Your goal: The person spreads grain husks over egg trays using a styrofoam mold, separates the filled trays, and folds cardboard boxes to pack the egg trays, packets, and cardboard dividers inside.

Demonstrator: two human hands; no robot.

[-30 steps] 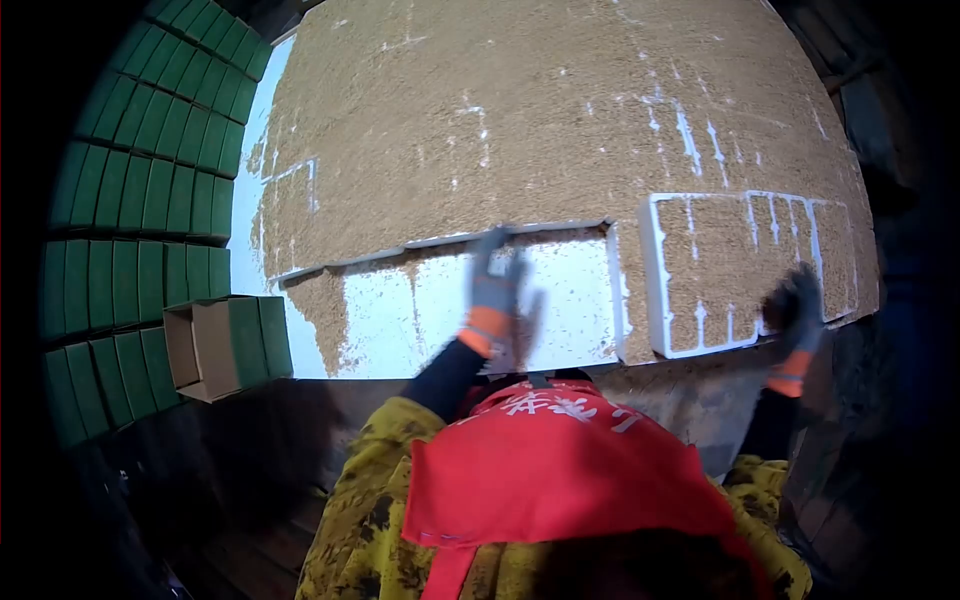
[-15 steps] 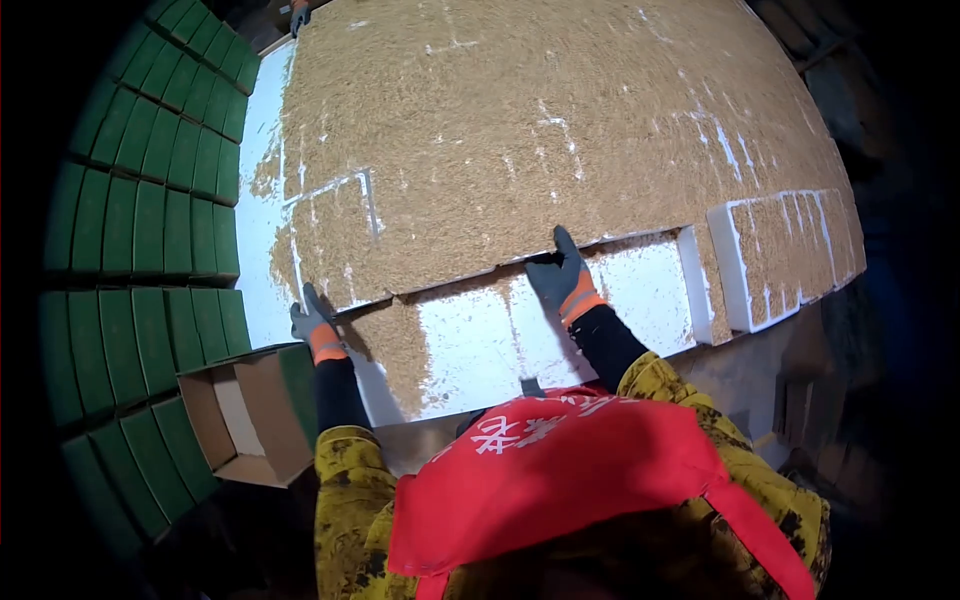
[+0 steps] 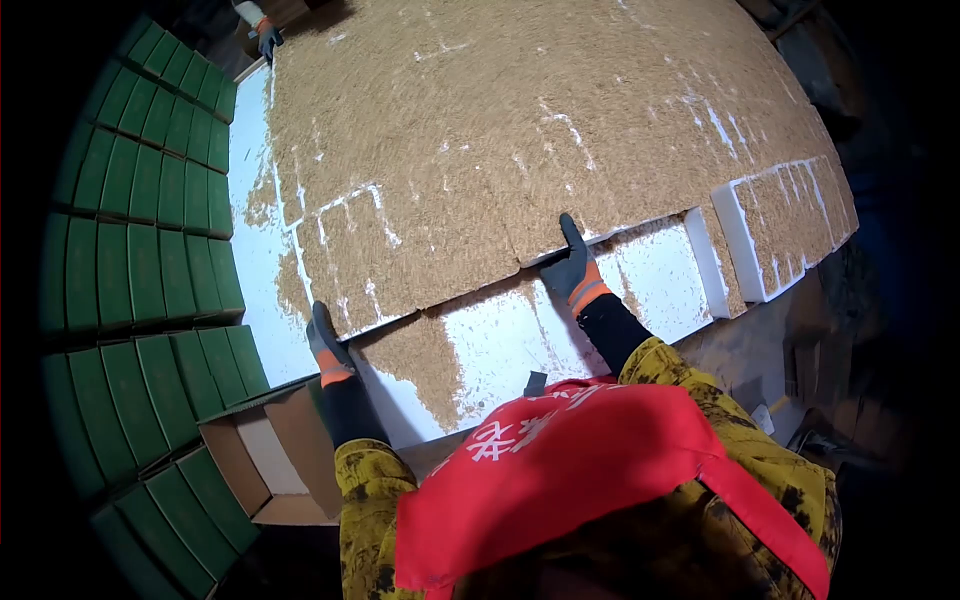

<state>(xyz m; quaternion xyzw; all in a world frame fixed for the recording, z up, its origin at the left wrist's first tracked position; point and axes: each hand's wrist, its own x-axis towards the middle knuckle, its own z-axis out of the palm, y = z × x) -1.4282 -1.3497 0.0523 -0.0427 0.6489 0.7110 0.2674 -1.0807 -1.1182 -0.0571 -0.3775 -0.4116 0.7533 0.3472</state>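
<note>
White-sided blocks topped with tan, grain-like bits (image 3: 430, 180) lie packed edge to edge on a white surface (image 3: 500, 335). At the front-left corner of this layer, my left hand (image 3: 328, 345), in a grey and orange glove, presses on the block edge with fingers stretched out. My right hand (image 3: 570, 265), gloved alike, rests against the front edge further right, thumb raised and apart from the fingers. The undersides of its fingers are partly hidden. Loose tan bits (image 3: 410, 365) lie on the white surface before the blocks.
Stacked green boxes (image 3: 120, 260) line the left side. An open cardboard box (image 3: 235, 460) stands at lower left. One block group (image 3: 745, 240) sits apart at right, past a narrow gap. Another person's gloved hand (image 3: 268, 42) touches the far left corner.
The view has shifted and turned slightly. Under both my hands the front-left blocks have moved in against the rest, and the gap behind them has narrowed. The other person's hand shows more.
</note>
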